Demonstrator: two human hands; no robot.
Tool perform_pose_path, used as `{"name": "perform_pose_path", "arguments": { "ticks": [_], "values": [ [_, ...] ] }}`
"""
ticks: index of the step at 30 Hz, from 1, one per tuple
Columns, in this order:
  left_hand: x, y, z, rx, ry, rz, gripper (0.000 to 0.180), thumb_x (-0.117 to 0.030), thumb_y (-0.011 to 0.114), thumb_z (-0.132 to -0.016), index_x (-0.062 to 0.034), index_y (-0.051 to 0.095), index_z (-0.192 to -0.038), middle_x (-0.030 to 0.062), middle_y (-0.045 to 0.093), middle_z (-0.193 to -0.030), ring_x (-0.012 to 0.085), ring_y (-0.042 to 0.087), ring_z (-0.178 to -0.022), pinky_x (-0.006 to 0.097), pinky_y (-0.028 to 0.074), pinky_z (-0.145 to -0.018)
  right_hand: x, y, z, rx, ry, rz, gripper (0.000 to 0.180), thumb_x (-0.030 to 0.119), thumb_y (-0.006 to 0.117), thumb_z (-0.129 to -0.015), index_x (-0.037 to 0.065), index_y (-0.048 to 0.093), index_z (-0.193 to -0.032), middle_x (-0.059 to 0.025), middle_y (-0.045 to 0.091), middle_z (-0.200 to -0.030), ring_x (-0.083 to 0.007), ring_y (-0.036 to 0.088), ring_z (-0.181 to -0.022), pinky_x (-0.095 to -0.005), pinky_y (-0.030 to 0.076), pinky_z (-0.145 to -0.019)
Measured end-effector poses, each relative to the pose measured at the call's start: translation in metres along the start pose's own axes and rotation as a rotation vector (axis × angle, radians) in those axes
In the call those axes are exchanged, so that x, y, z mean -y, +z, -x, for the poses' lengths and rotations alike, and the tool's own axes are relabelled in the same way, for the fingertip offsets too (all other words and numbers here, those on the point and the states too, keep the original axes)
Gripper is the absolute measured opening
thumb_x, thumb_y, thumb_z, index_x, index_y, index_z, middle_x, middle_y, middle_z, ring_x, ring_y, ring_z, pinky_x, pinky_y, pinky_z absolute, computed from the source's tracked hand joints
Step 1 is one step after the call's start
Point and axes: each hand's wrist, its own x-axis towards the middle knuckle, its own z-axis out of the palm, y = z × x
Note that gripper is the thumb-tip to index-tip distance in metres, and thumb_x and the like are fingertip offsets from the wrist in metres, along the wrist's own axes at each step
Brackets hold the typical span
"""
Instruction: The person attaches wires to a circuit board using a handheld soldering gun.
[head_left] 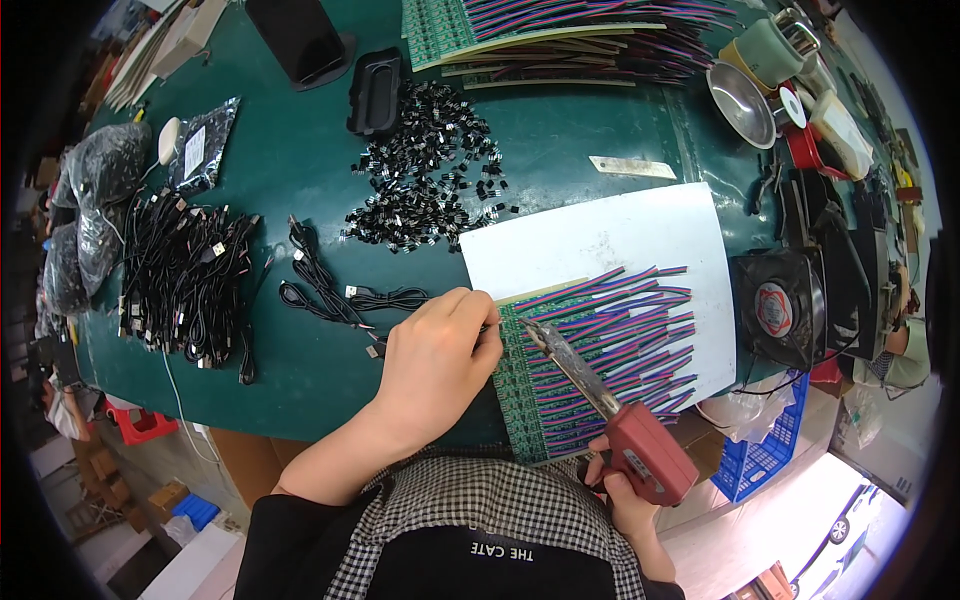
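Note:
My right hand (pixel 632 508) grips a soldering gun (pixel 652 452) by its red body. The gun's metal tip meets the upper left part of a green circuit board panel (pixel 522 400). Many striped ribbon wires (pixel 625 345) fan out rightward from that panel. At the panel's left edge, close to the tip, my left hand (pixel 440 345) is closed in a pinch; whatever its fingertips hold is hidden. A white sheet (pixel 590 235) lies under the panel and wires. Beside my left hand are a few loose black USB cables (pixel 325 275).
Small black components (pixel 430 170) lie heaped beyond my hands, next to a black tray (pixel 376 92). Bundled black cables (pixel 190 280) cover the left. More wired panels (pixel 560 45) are stacked at the back. A fan (pixel 780 308) stands right, with a metal bowl (pixel 742 105) farther back.

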Motion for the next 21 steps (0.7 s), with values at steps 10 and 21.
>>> {"name": "perform_pose_path", "arguments": {
  "ticks": [10, 21],
  "values": [
    [0.012, -0.013, -0.005, 0.143, 0.057, 0.227, 0.006, -0.004, 0.065, -0.079, -0.0032, 0.061, -0.084, 0.0104, 0.056, -0.075, 0.0272, 0.059, -0.069, 0.037, 0.046, -0.060, -0.005, -0.008, 0.002, 0.033, 0.021, -0.043, 0.066, 0.005, 0.072, -0.081, -0.004, 0.035, -0.135, -0.0193, 0.060, -0.110, -0.0171, 0.061, -0.074, -0.0277, 0.052, -0.066],
    [0.011, -0.010, -0.006, 0.147, 0.132, 0.116, 0.008, -0.003, 0.064, -0.077, -0.0014, 0.059, -0.082, 0.0104, 0.055, -0.075, 0.0292, 0.059, -0.072, 0.039, 0.048, -0.063, -0.001, -0.001, 0.000, 0.010, -0.008, 0.088, 0.054, 0.017, 0.072, -0.081, -0.006, 0.046, -0.123, -0.0117, 0.062, -0.090, -0.0157, 0.060, -0.071, -0.0270, 0.049, -0.062]
  ]
}}
